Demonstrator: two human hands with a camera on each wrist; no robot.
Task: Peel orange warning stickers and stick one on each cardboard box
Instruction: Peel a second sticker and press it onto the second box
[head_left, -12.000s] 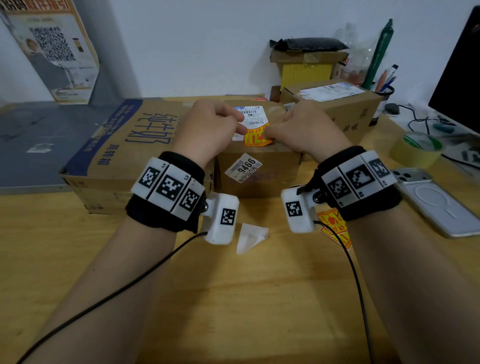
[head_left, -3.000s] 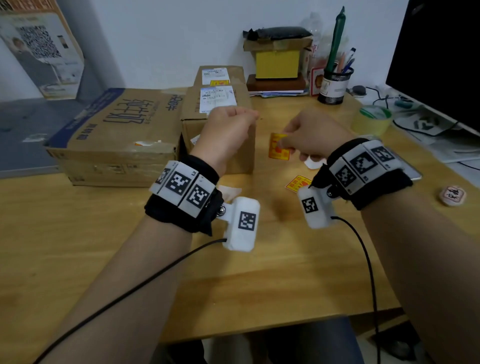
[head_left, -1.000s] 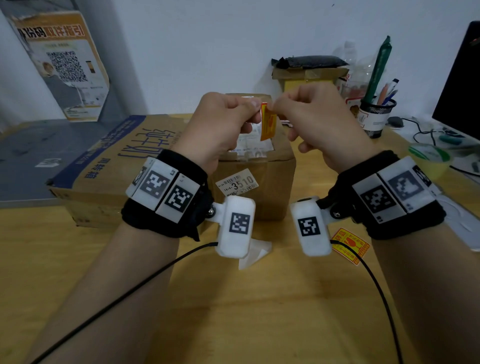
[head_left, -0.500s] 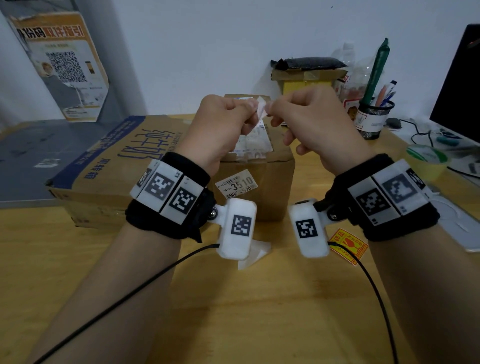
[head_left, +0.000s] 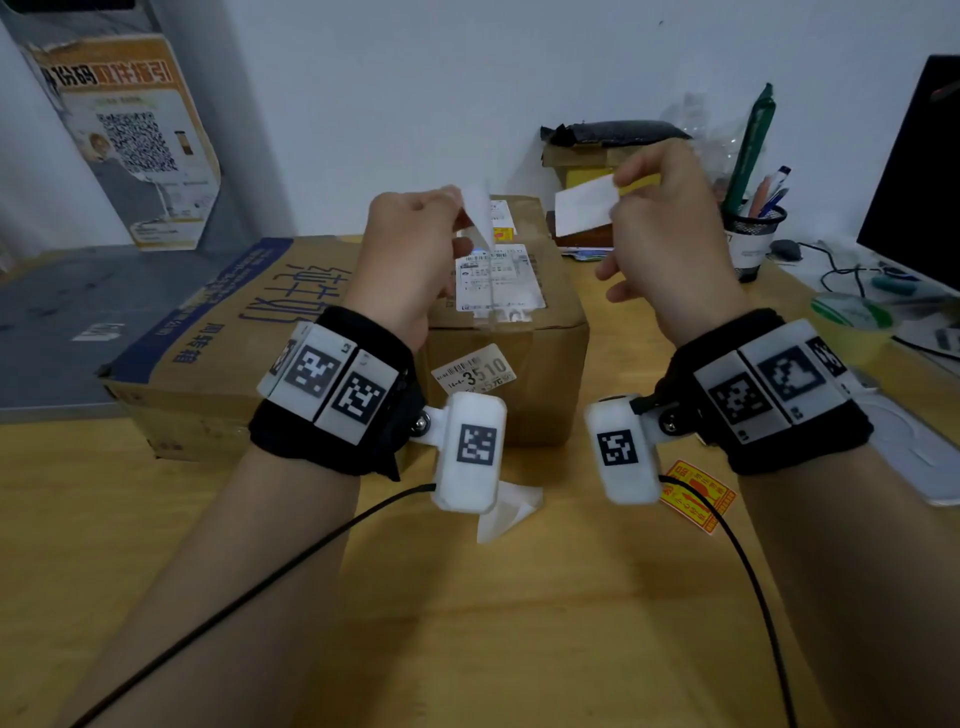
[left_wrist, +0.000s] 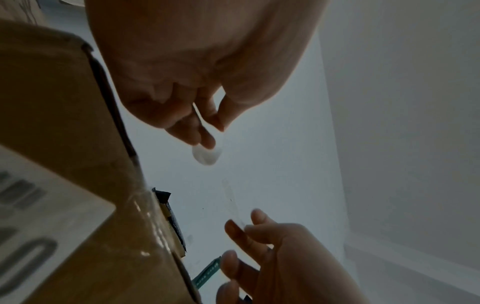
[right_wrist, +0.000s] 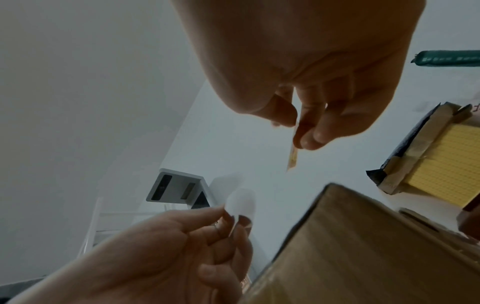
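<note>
Currently we hold both hands raised above the wooden desk (head_left: 519, 623), well apart from each other. Our left hand (head_left: 410, 249) pinches a white backing paper (head_left: 480, 213) between thumb and forefinger, the other fingers curled in; the left wrist view shows the pale sheet (left_wrist: 206, 154) projecting past the fingertips. Our right hand (head_left: 670, 244) pinches the peeled orange warning sticker (head_left: 584, 208) between thumb and forefinger, with the lower fingers loosely extended; its white adhesive side faces the head camera, and a yellow-orange edge shows at the fingers. The right wrist view shows the sticker (right_wrist: 292, 154) edge-on, pointing down from the fingertips. The sticker touches no box. Directly beyond the hands stands a small cardboard box (head_left: 519, 384) with a white shipping label (head_left: 498, 280) on top and a price tag (head_left: 475, 371) on its front face. A large cardboard box (head_left: 228, 332) with blue print lies touching it on the left. A second small box (head_left: 519, 213) stands behind the first. On the desk near us lie a discarded backing paper (head_left: 511, 512) and a spare orange sticker (head_left: 698, 493).
</note>
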